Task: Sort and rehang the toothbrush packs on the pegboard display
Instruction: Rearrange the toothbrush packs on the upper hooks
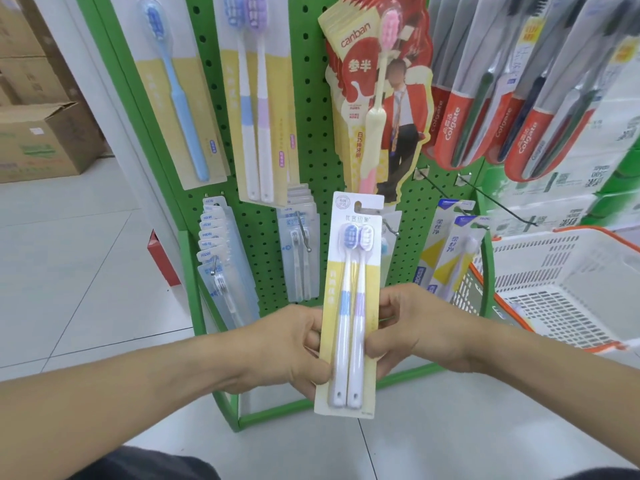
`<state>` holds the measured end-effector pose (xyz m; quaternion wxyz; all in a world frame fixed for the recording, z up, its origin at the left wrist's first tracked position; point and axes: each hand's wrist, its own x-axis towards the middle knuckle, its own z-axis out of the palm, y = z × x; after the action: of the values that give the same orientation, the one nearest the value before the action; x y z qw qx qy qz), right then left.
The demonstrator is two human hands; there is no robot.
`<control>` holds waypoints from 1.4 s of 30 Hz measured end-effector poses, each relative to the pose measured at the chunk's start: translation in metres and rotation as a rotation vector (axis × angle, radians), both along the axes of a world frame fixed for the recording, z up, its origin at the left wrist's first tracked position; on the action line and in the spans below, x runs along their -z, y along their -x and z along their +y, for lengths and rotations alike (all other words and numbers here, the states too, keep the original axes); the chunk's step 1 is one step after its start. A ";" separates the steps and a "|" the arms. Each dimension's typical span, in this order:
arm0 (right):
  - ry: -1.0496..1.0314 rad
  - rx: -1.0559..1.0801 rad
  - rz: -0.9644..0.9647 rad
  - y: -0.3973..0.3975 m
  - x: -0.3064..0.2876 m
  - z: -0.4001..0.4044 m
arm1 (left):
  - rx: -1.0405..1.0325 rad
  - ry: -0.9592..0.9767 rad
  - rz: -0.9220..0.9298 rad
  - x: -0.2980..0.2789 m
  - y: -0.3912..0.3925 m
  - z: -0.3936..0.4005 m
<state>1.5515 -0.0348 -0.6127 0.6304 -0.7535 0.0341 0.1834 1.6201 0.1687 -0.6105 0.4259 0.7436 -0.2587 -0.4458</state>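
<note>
Two hands held a twin toothbrush pack up before the green pegboard.

The left hand [294,344] gripped the twin toothbrush pack [349,306] by its left edge and the right hand [412,327] by its right, fingers curled round the card. It stood upright, off any hook, in front of the pegboard [311,133], with a white basket [568,271] to the right.

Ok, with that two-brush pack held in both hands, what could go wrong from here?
The two-brush pack matches the twin pack hanging upper left, so it could land on the wrong peg. The bare hook behind it is partly hidden, so the hang hole may miss. The left hand and right hand grip low, so the top may flex.
</note>
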 end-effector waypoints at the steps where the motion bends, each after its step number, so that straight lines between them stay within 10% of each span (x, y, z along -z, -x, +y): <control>1: -0.014 -0.008 0.019 0.001 0.000 0.000 | 0.009 -0.002 0.011 0.000 0.000 0.001; 35: 0.121 -0.104 0.107 0.011 0.010 0.009 | 0.112 -0.220 0.061 -0.001 0.010 0.009; 42: 0.619 -0.342 -0.031 0.014 0.003 0.022 | -0.254 -0.192 -0.162 -0.007 0.011 0.001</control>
<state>1.5370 -0.0127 -0.6155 0.3326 -0.9064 -0.0484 0.2558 1.6093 0.1694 -0.6034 0.3834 0.8411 -0.1524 -0.3497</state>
